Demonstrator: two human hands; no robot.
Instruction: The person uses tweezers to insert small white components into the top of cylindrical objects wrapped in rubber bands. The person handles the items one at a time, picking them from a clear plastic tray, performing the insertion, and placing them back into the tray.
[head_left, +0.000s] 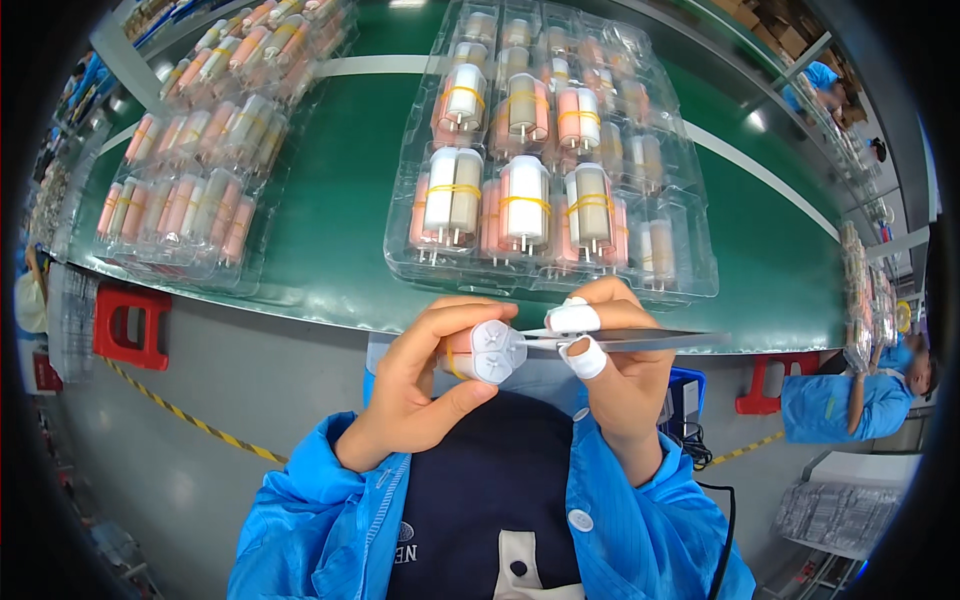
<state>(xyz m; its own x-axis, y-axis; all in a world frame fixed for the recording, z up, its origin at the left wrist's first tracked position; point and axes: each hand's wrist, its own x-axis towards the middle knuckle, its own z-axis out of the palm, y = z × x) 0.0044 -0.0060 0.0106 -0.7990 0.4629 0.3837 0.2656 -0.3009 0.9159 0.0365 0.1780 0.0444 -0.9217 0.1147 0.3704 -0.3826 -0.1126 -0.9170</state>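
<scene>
Grey floor (pixel 250 375) spreads beneath the green bench (pixel 340 180), which carries clear plastic trays (pixel 690 262) of banded cylinders (pixel 453 200); a red stool (pixel 107 318) stands at left. Before the bench's near edge, the right hand's (pixel 625 380) fingers pinch metal tweezers (pixel 660 340), tips at the capped bundle (pixel 494 352) that the left hand's (pixel 412 378) fingers grip.

Pale lettering (pixel 405 553), 1 round emblem (pixel 405 531), on the dark shirt (pixel 485 480), lettering apparently cut short by blue jacket (pixel 325 520)
</scene>
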